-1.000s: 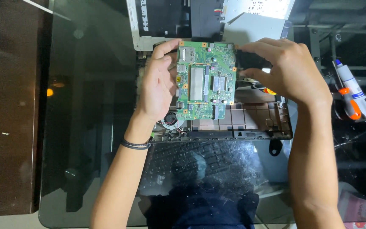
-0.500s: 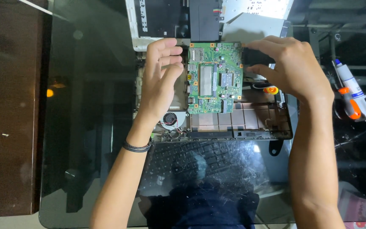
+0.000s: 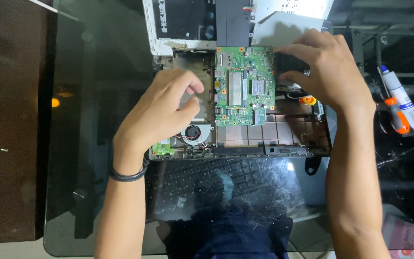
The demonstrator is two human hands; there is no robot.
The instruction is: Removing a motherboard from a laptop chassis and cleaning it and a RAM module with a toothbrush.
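Note:
A green circuit board (image 3: 245, 86) sits tilted over the middle of an opened black laptop base (image 3: 283, 139). My right hand (image 3: 329, 72) pinches the board's right edge, with the forefinger at its top right corner and the thumb lower on the edge. My left hand (image 3: 156, 112) hovers over the left part of the base, fingers loosely curled, holding nothing and clear of the board. Below that hand I see a round cooling fan (image 3: 193, 133) with coloured wires and a small green daughter board (image 3: 163, 144).
All this lies on a dark glass table (image 3: 87, 144). A white-edged laptop cover (image 3: 178, 24) and a silver drive (image 3: 288, 9) lie at the back. A white syringe tube (image 3: 398, 93) and an orange-handled tool (image 3: 397, 120) lie at the right, another orange tool (image 3: 306, 100) under my right hand.
My left hand let go of the board's left edge and drew back down and to the left. The board shifted right in my right hand and came lower over the base.

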